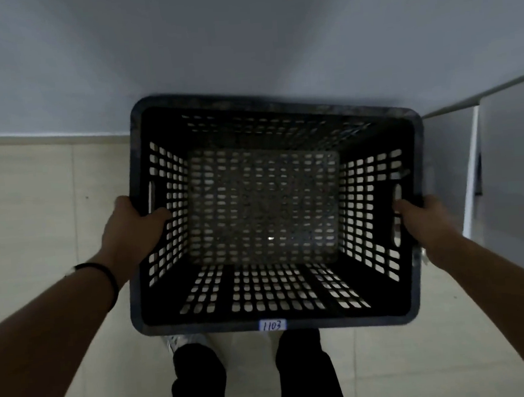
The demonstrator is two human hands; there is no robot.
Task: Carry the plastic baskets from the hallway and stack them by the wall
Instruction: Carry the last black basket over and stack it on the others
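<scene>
A black plastic basket (278, 103) with perforated walls and floor fills the middle of the head view, seen from above and empty inside. A small white label reading 1103 (272, 325) sits on its near rim. My left hand (131, 230) grips the left rim, thumb over the edge by the handle slot. My right hand (425, 220) grips the right rim by the other handle slot. The basket's far edge is close to the wall (241, 37). I cannot tell whether it rests on the floor or hangs above it.
Pale floor tiles (35, 200) spread to the left and below. A white door or panel edge (471, 169) juts in at the right, close to the basket's right side. My legs in dark trousers (253, 380) stand just behind the basket.
</scene>
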